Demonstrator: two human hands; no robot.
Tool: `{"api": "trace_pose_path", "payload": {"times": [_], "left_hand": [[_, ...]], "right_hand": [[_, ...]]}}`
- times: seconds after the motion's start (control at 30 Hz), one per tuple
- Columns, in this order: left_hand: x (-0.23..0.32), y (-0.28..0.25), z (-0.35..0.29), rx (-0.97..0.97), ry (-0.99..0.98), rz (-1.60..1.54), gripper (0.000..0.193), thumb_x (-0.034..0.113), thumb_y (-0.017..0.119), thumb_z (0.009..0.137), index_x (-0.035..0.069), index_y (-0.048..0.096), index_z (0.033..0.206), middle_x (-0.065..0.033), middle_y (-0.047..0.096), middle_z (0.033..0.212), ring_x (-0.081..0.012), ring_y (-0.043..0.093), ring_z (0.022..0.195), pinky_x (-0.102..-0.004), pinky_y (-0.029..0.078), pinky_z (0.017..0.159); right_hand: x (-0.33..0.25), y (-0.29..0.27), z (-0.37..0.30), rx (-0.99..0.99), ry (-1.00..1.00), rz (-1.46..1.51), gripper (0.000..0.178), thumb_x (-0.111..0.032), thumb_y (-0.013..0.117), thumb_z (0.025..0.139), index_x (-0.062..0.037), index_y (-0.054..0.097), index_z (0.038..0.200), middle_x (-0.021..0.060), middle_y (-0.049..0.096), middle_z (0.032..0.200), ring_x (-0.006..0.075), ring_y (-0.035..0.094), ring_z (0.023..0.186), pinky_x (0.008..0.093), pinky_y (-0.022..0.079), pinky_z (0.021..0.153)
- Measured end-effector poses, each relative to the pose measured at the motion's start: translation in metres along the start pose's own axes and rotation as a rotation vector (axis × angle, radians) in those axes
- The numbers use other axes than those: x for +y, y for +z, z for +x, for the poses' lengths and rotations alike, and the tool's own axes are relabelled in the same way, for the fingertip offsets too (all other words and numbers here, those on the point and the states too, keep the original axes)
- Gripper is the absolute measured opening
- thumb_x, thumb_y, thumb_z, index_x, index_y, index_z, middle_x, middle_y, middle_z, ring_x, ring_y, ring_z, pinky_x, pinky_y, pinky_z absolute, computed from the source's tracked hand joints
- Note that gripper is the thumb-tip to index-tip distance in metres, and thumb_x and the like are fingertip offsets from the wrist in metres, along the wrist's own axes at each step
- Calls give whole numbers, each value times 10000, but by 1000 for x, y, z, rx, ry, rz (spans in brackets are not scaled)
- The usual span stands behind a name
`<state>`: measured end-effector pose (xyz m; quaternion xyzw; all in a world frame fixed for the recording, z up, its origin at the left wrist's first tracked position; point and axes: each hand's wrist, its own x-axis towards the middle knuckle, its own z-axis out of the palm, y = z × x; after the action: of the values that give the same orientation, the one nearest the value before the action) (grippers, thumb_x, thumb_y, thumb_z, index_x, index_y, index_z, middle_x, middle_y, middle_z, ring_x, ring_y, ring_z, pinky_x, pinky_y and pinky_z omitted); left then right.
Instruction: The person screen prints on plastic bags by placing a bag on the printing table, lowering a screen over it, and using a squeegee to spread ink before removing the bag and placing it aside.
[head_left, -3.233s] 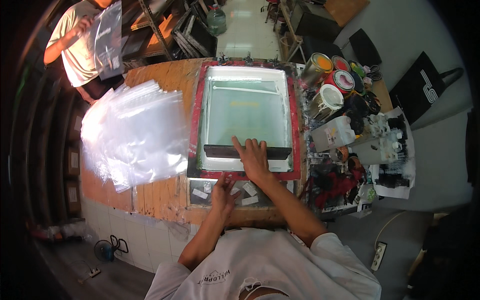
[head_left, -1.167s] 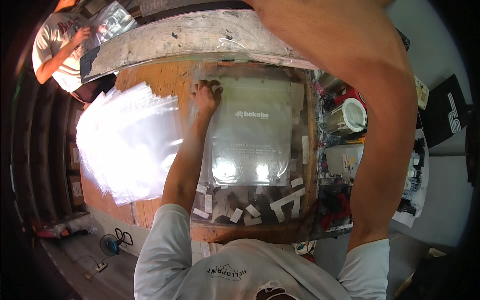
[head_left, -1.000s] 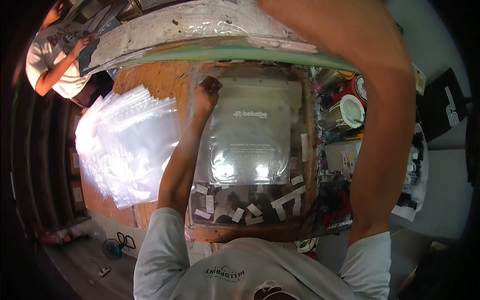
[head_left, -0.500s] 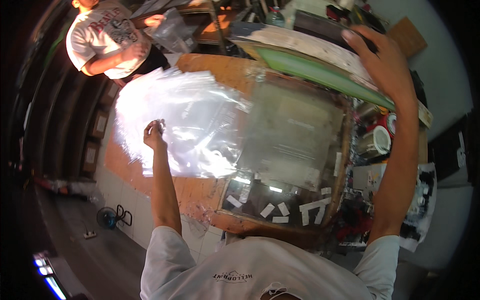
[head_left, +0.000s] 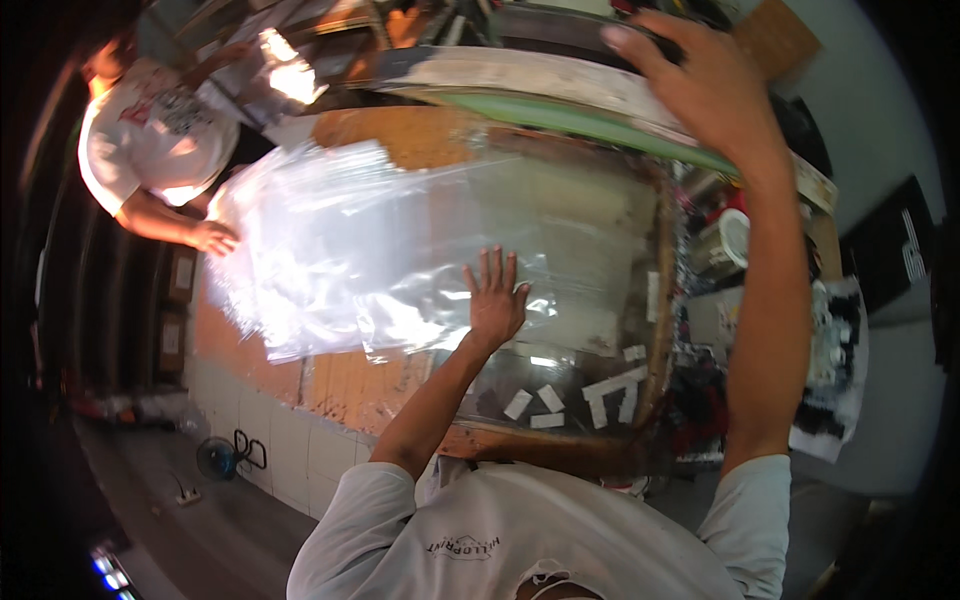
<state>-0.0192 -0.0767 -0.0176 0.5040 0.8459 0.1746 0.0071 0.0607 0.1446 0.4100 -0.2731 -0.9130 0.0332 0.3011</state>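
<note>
Positioning a clear, flat plastic bag (head_left: 440, 280) seems in hand: it lies beneath the left grip (head_left: 497, 303), fingers spread, while the right grip (head_left: 705, 95) clamps a long dark bar (head_left: 560, 25), and squaring the bag on the glossy dark surface (head_left: 488, 402) below seems called for.

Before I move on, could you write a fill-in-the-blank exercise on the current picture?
1. The left hand lies on the clear bags with its fingers ____.
2. The raised frame near the right hand has a ____ panel.
3. The short strips are ____.
4. A co-worker's hand is at the bags' ____ side.

Missing: spread; green; white; left.
</note>
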Motion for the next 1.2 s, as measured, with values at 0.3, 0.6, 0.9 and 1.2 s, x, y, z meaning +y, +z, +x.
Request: {"api": "trace_pose_path", "payload": {"times": [0.3, 0.6, 0.9, 1.2], "left_hand": [[126, 29, 36, -173, 262, -123, 686, 371, 535, 1052, 22, 331, 1607, -282, 199, 1688, -442, 128, 1590, -675, 94, 1239], [109, -3, -31, -161, 142, -126, 618, 272, 588, 1020, 3, 409, 1547, -292, 223, 1672, -460, 126, 1586, -717, 42, 1220], [104, -4, -62, -154, 185, -134, 618, 263, 598, 1021, 14, 406, 1553, -279, 219, 1682, -445, 126, 1592, -723, 44, 1221], [104, -6, -63, -121, 183, -147, 652, 288, 576, 1027, 27, 355, 1582, -272, 226, 1681, -441, 148, 1588, -726, 30, 1218]], "right_hand": [[3, -42, -6, -377, 6, 195, 440, -314, 494, 1084, -17, 723, 854, 101, 606, 681, 211, 632, 649, 421, 552, 636], [11, -41, 4, -336, -92, 166, 414, -264, 497, 1058, 0, 705, 816, 83, 572, 642, 189, 581, 590, 383, 514, 560], [5, -34, 2, -319, -89, 184, 391, -213, 501, 1032, 18, 687, 779, 65, 538, 604, 167, 529, 532, 345, 475, 484], [-7, -33, -6, -339, 46, 180, 368, -226, 515, 1035, 23, 686, 825, 63, 561, 634, 161, 517, 539, 336, 478, 479]]}}
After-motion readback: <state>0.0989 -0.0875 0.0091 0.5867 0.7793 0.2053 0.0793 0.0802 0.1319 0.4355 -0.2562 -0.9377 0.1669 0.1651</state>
